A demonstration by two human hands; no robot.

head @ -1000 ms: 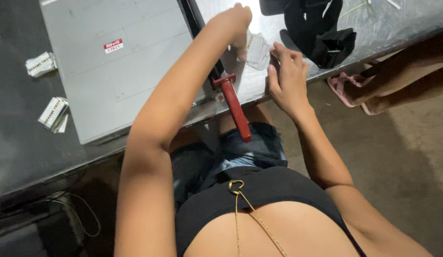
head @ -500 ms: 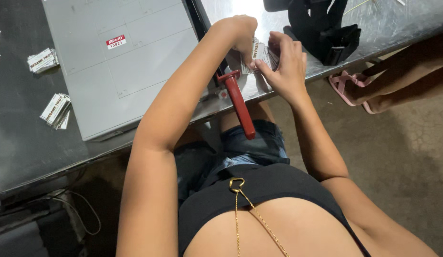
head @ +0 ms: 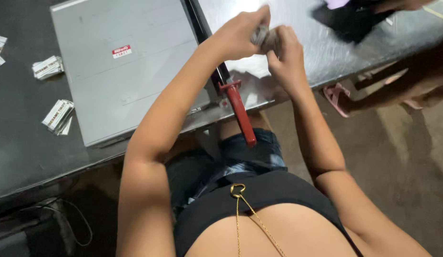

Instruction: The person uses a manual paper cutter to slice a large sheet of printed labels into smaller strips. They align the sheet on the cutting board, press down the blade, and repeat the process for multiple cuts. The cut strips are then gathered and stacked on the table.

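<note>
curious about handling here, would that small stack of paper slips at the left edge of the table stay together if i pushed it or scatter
The stack of slips already lies fanned, so it would probably scatter. The slips look thin and light, likely floppy when lifted. The dark table looks smooth, so they may slide easily.

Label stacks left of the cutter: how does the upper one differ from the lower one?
The upper stack lies nearly level; the lower stack is tilted steeply. The upper stack looks tighter; the lower stack is fanned out, its slips offset. The upper stack sits farther up the dark table; the lower stack sits nearer the person. Both are small white printed slips beside the grey cutter board, away from both hands.
</note>
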